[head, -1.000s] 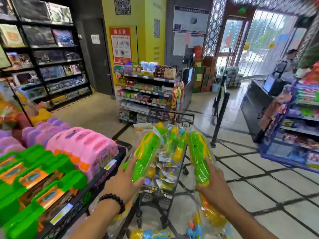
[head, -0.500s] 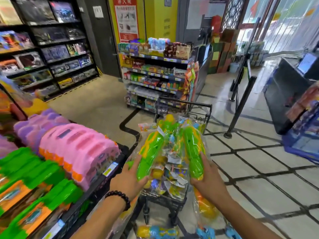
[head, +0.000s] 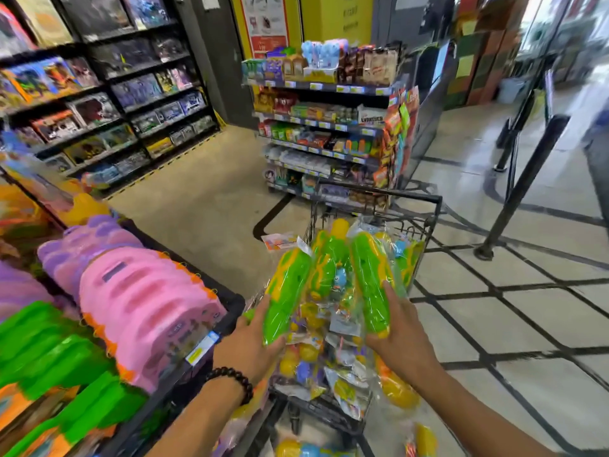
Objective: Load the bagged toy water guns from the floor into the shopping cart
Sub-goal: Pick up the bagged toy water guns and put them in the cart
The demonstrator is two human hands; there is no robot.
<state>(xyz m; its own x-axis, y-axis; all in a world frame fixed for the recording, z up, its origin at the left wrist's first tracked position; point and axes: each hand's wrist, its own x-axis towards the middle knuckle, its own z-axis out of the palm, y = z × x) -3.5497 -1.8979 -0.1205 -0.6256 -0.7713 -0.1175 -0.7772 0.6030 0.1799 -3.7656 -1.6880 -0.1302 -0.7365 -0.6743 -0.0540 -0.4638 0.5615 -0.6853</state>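
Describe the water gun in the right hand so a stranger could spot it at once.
Find the black wire cart in the aisle, heaped with bagged toys. On the heap's right side the right hand grips a bagged water gun. It is plain green with a yellow edge, unlike the yellow-patched one in the left hand.

Retail interior. Floor (head: pixel 204 206) is beige at the centre, changing to pale tile with dark diagonal lines (head: pixel 514 311) on the right. Black wall shelving (head: pixel 108 103) of boxed goods stands at left; a freestanding snack rack (head: pixel 329 127) stands mid-aisle. Yellow wall panel (head: pixel 336 18) behind. Daylight enters top right.
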